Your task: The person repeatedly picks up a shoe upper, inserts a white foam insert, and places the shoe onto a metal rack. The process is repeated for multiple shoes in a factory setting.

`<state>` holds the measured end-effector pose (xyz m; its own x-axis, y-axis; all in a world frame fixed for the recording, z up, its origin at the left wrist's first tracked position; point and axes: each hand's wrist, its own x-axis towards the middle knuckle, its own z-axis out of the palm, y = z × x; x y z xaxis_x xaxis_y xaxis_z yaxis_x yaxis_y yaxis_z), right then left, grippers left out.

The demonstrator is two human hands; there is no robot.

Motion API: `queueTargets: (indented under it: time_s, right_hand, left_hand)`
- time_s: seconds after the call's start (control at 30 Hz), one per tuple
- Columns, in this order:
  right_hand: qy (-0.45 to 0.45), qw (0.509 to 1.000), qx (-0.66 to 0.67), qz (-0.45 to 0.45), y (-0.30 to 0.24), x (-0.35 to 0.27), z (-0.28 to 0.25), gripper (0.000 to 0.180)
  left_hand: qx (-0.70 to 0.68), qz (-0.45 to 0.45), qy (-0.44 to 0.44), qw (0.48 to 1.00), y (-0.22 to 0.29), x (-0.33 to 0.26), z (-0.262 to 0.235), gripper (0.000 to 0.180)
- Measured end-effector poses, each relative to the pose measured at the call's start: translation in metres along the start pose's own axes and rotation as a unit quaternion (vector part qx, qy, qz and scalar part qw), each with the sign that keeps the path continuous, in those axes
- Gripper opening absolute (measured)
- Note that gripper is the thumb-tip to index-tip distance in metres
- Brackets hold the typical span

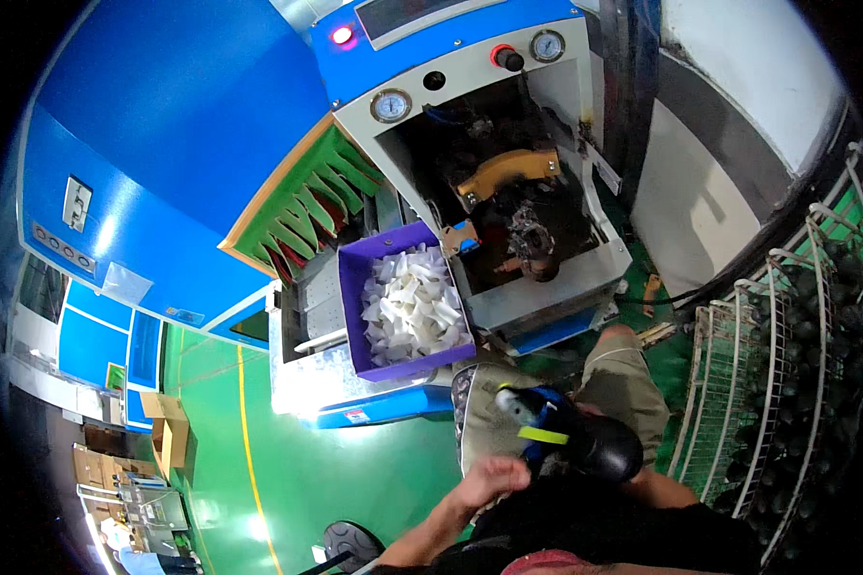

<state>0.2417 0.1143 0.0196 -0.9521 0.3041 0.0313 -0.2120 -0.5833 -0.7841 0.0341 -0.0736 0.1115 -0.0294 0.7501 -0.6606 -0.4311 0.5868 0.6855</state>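
Over my lap is a shoe upper (609,446), black with blue parts, a yellow-green strip and a pale patch at one end. My right hand (592,410) holds it from the far side; most of that hand is hidden behind the upper, and its forearm comes in from the lower right. Just left of the upper, my left hand (497,477) is closed with its fingers curled; whatever they may pinch is too small to make out. A purple bin (353,311) full of white, thin, curved pieces (412,302) stands ahead, to the left of my knees.
Directly ahead stands a blue and grey machine (484,91) with two gauges, a lit red lamp and a dark, dirty cavity. Green curved pieces (307,216) line a wooden-edged rack beside it. At right, a white wire rack (772,383) holds dark objects. A cardboard box (170,431) sits far left.
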Motion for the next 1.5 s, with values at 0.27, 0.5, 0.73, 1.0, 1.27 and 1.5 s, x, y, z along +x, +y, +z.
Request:
queueTargets:
  time_s: [0.27, 0.5, 0.73, 1.0, 1.27, 1.5]
  right_hand:
    - [0.092, 0.977, -0.055, 0.184, -0.088, 0.026, -0.033, 0.103]
    - [0.092, 0.957, -0.271, 0.054, -0.113, 0.073, -0.050, 0.106]
    - [0.218, 0.908, -0.354, -0.060, -0.257, 0.197, -0.009, 0.095]
    - [0.194, 0.764, -0.615, 0.035, -0.299, 0.320, 0.014, 0.099]
    - [0.186, 0.581, -0.787, 0.088, -0.274, 0.373, 0.002, 0.102]
    - [0.158, 0.592, -0.790, -0.019, -0.251, 0.360, -0.018, 0.096]
  left_hand:
    - [-0.030, 0.038, 0.079, 0.996, 0.001, 0.031, -0.005, 0.057]
    - [0.053, 0.256, 0.225, 0.939, 0.045, 0.131, -0.001, 0.027]
    - [-0.160, 0.414, 0.127, 0.887, 0.138, 0.135, 0.034, 0.029]
    - [-0.318, 0.393, 0.130, 0.853, 0.195, 0.226, 0.008, 0.029]
    - [-0.403, 0.345, 0.084, 0.844, 0.177, 0.233, -0.013, 0.031]
    - [-0.210, 0.362, 0.205, 0.885, 0.161, 0.157, -0.047, 0.024]
